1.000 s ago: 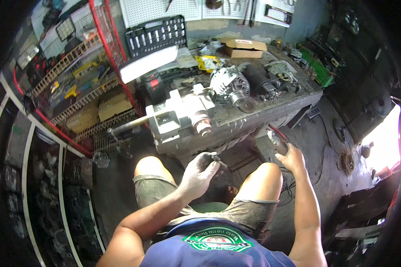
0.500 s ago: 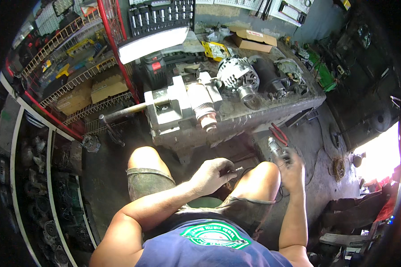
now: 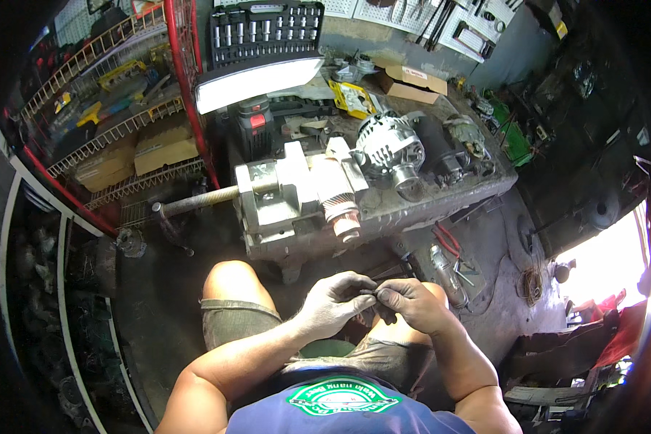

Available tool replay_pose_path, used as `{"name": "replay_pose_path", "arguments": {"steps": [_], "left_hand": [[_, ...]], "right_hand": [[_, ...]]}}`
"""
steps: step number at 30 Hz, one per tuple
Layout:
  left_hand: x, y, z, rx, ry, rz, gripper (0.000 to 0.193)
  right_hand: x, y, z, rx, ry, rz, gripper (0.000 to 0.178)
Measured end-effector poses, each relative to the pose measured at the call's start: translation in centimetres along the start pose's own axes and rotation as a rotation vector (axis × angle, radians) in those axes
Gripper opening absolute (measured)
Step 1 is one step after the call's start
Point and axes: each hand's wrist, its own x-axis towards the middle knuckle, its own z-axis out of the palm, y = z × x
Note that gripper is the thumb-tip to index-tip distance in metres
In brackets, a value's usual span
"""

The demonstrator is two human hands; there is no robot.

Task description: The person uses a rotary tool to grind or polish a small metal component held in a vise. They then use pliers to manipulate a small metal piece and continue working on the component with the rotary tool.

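Small dark part [image 3: 372,294]: pinched between your two hands, above your lap between the knees. Your left hand [image 3: 336,304] has fingertips closed on its left end; your right hand [image 3: 409,304] is closed on its right end, knuckles touching the left. Bench [image 3: 441,206] edge lies just beyond the hands, vise [image 3: 296,195] overhanging it. Open floor [image 3: 510,304] to the right; rack [image 3: 123,137] well off left.
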Motion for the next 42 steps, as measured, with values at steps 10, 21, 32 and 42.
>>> {"name": "replay_pose_path", "arguments": {"steps": [10, 21, 32, 42], "left_hand": [[0.9, 1.4, -3.0, -0.314, 0.152, 0.108, 0.019], [2.7, 3.6, -5.2, 0.440, 0.063, 0.411, 0.023], [1.6, 4.5, -3.1, 1.170, -0.238, 0.712, 0.031], [-2.0, 4.9, -0.6, 1.226, -0.582, 0.637, 0.022]], "right_hand": [[4.4, -7.7, -2.6, -0.748, -0.173, -0.114, 0.041], [6.8, -2.8, 0.0, 0.050, -0.213, 0.109, 0.032], [-0.6, -2.2, 2.0, -0.504, 0.007, 0.132, 0.042], [-5.9, 1.7, 4.3, -0.105, -0.124, 0.078, 0.034]]}}
